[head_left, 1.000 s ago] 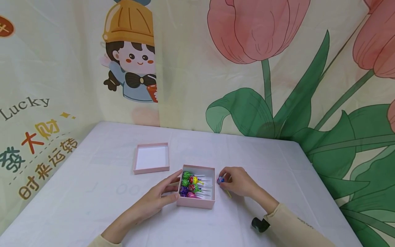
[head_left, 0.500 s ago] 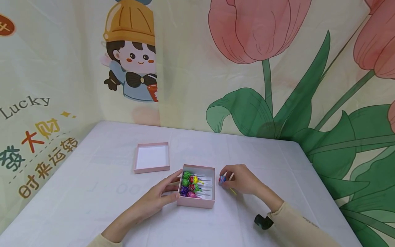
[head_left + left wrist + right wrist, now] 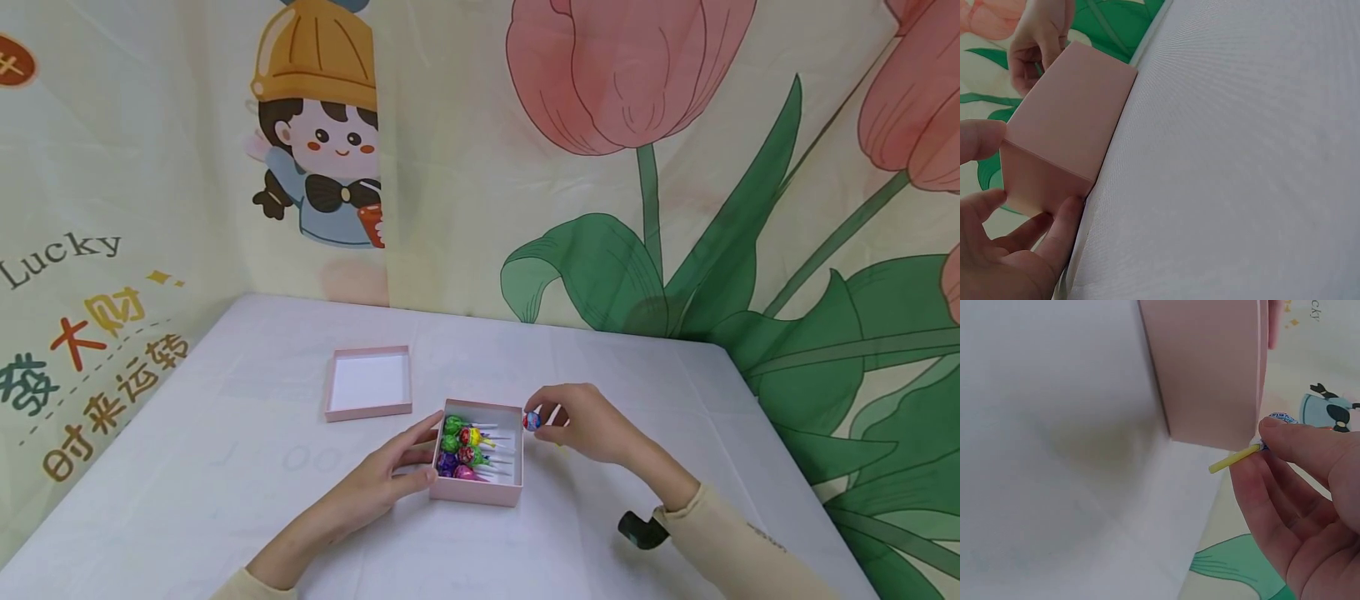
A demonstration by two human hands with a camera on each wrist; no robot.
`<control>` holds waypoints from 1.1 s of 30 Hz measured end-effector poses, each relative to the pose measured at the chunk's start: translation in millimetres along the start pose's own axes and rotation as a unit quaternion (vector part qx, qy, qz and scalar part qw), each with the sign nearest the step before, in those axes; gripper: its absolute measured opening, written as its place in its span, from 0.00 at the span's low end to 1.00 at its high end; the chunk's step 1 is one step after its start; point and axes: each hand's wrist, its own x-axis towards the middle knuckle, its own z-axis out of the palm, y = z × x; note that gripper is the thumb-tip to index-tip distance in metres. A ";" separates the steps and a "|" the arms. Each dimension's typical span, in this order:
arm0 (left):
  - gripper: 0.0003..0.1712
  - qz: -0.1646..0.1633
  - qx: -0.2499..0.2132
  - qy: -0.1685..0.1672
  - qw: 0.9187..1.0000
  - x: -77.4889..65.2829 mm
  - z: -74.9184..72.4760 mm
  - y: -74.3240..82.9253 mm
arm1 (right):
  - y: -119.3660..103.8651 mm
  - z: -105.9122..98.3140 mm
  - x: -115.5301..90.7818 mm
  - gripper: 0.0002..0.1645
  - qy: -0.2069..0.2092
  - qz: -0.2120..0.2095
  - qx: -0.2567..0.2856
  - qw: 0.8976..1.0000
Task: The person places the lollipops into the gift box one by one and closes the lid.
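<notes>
My right hand point(image 3: 588, 422) pinches a lollipop point(image 3: 532, 421) with a blue patterned wrapper, just off the right wall of a pink box point(image 3: 476, 494). Its yellow stick point(image 3: 1233, 459) points back out from under the thumb in the right wrist view. The box stands uncovered on the table, and several wrapped lollipops point(image 3: 452, 443) in green, yellow, red, purple and pink lie in it, heads left and white sticks right. My left hand point(image 3: 386, 475) holds the box at its left end, thumb point(image 3: 982, 139) by one corner and bent fingers against the end wall.
A pink box lid point(image 3: 371, 383) lies inside up on the white-covered table point(image 3: 262, 400), behind and left of the box. A black strap or device point(image 3: 642, 530) hangs under my right cuff. A printed cloth backdrop point(image 3: 450, 167) rises behind the table.
My right hand drew slightly right, then lifted up and left with the blue lollipop, whose head is now close to the box's right rim. Left hand, box and lid stay where they were.
</notes>
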 end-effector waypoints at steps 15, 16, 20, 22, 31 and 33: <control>0.44 -0.001 -0.008 0.002 1.000 0.6 -0.1 -3.0 | -39.6 2.6 11.4 0.17 0.001 -0.045 -0.005 0.999; 0.44 -0.001 -0.008 0.002 1.000 0.8 0.0 -3.0 | -41.5 3.2 12.2 0.17 0.000 -0.046 -0.004 0.999; 0.43 -0.001 -0.006 0.001 1.000 1.0 -0.1 -3.0 | -46.7 7.0 15.3 0.18 -0.004 -0.054 -0.001 0.999; 0.43 0.002 -0.004 0.000 1.000 1.0 -0.3 -3.2 | -47.9 9.9 17.0 0.19 -0.006 -0.057 0.003 0.998; 0.43 0.008 -0.004 -0.004 1.000 0.7 -0.2 -3.3 | -50.9 23.8 23.9 0.18 -0.020 -0.063 0.017 0.998; 0.43 0.009 -0.005 -0.005 1.000 0.9 -0.2 -3.3 | -51.3 26.4 24.5 0.17 -0.025 -0.065 0.017 0.997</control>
